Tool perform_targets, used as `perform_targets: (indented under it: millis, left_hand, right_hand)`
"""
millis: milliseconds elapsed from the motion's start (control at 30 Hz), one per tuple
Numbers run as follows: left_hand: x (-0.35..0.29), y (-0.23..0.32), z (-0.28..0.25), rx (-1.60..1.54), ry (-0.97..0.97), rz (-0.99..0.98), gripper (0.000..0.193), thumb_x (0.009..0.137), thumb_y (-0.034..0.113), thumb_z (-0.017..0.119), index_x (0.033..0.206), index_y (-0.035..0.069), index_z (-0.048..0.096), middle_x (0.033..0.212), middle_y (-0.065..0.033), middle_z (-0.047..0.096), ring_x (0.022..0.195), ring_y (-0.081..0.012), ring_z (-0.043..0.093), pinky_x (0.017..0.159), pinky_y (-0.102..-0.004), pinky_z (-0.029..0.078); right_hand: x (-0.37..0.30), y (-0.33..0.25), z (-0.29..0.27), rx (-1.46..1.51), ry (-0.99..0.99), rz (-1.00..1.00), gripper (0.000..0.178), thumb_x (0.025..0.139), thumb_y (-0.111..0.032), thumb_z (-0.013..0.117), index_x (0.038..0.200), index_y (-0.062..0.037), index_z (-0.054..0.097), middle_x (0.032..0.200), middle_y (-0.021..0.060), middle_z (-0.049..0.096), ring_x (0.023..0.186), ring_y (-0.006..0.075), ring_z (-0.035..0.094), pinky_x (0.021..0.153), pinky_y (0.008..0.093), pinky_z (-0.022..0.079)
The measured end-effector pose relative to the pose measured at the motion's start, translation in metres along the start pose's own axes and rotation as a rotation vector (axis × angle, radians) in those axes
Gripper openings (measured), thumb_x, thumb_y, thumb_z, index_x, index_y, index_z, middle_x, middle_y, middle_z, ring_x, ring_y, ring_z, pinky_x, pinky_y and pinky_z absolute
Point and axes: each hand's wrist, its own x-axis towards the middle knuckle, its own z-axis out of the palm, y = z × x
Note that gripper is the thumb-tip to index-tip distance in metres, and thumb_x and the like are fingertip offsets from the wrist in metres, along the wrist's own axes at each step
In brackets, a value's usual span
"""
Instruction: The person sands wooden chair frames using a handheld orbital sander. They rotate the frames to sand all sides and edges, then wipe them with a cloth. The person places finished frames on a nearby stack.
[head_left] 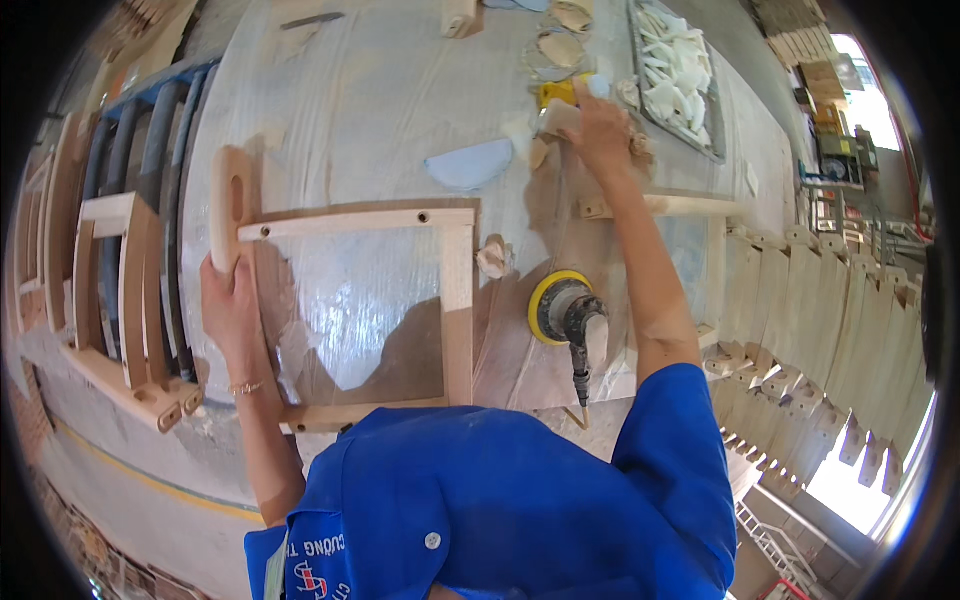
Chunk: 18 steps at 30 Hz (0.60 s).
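Observation:
My left hand (pixel 230 300) is wrapped round the rounded left post (pixel 229 195) of a pale wooden frame (pixel 458 310) that lies on the table in front of me. My right arm stretches to the far right. There my right hand (pixel 602 135) has its fingers extended over a small yellow and white item (pixel 558 93), beside a beige piece (pixel 560 119); whether it touches them is unclear. An orbital sander (pixel 563 308) with a yellow-rimmed pad rests right of the frame. Between frame and sander sits a crumpled tan scrap (pixel 494 257).
A plastic sheet covers the table (pixel 340 110). On it lie a pale blue half disc (pixel 469 164), round sanding discs (pixel 560 52) and a tray (pixel 719 140) of white pieces. Wooden parts (pixel 810 300) stack at the right; more frames (pixel 130 270) stand by a blue rack (pixel 160 130) at left.

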Motion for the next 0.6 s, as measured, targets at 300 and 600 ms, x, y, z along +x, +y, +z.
perform_targets:
  millis: [300,600]
  left_hand:
    - [0.001,0.008,-0.001,0.053,-0.009,-0.046,0.047,0.092,0.038,0.059,0.130,0.011,0.055,0.115,-0.0146,0.069,0.108,-0.0347,0.065,0.091,-0.0433,0.048]
    - [0.001,0.008,-0.002,0.082,0.000,-0.015,0.048,0.090,0.038,0.059,0.130,0.012,0.055,0.114,-0.0140,0.070,0.106,-0.0355,0.066,0.090,-0.0455,0.048]
  right_hand:
    - [-0.070,-0.080,-0.065,0.630,-0.003,-0.346,0.028,0.082,-0.013,0.073,0.108,-0.0079,0.067,0.097,0.0111,0.065,0.096,0.0318,0.061,0.082,0.0409,0.048]
    - [-0.096,-0.123,-0.023,0.566,0.132,-0.576,0.028,0.071,-0.003,0.071,0.094,-0.0169,0.075,0.085,0.0013,0.062,0.086,0.0238,0.060,0.087,0.0390,0.042]
